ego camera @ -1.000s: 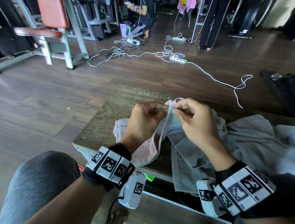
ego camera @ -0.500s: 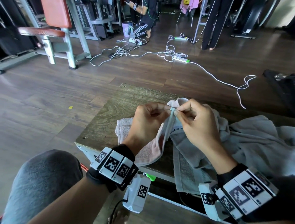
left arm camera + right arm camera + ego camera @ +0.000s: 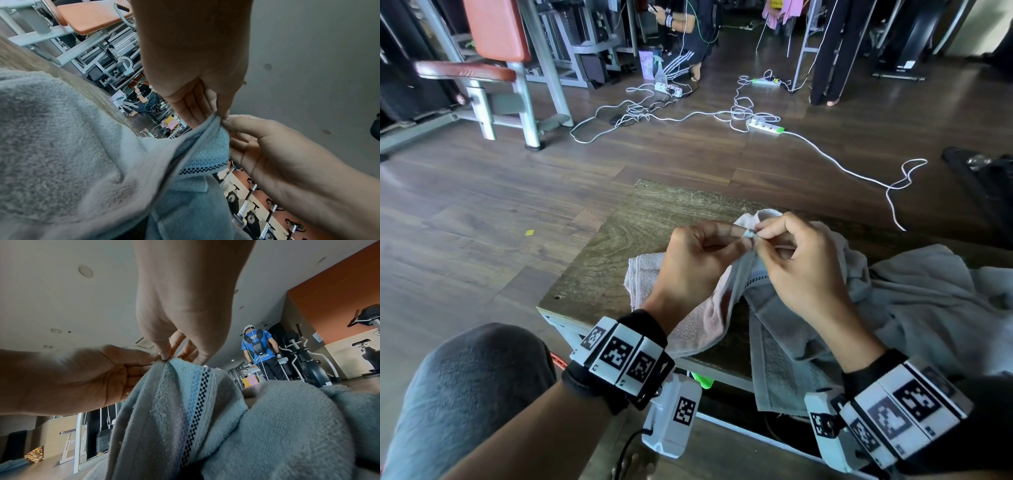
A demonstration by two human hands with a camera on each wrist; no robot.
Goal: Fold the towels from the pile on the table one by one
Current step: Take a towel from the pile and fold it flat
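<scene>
Since a second ago little has changed: both hands have stayed together over the worktop, pinching the same towel corner, and have drifted only slightly toward the right of the view. The left hand (image 3: 700, 260) has its grip closed on the edge of the blue towel (image 3: 780, 318), thumb against fingertips. The right hand (image 3: 801, 267) pinches the same corner from the other side, its remaining fingers loosely curled. In the wrist views the two pinches meet at one point, and the towel hangs down from it — a checkered woven band runs across the cloth just below.

The blue towel drapes over the near edge of the worktop (image 3: 619, 246), a dark, worn wooden surface. A pink towel (image 3: 688, 329) lies under the left hand, its near end also hanging over the edge. To the right sits the grey pile of towels (image 3: 928, 308), crumpled and touching the blue one.

Beyond is a dark wood floor (image 3: 482, 205) with white cables and power strips (image 3: 765, 125) strewn across it — gym machines stand at the far left, and a person (image 3: 685, 31) crouches at the far side. No containers are plainly visible on the worktop.
</scene>
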